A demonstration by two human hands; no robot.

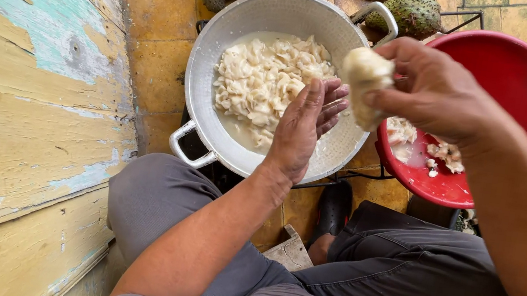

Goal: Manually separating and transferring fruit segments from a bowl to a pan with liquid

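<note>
My right hand (436,90) grips a lump of white fruit pulp (365,85) above the gap between two vessels. My left hand (305,126) is open, palm up and fingers together, held over the right side of a large white metal pan (225,31) with two handles. The pan holds several pieces of white pulp (261,81) in milky liquid. A red plastic basin (518,75) to the right holds a few pale scraps (445,154).
Green spiky fruits (414,12) lie on the yellow tiled floor beyond the pan. A worn yellow wooden wall (20,98) with peeling paint runs along the left. My knees in grey trousers (397,279) are below, with a dark sandal (334,207) between them.
</note>
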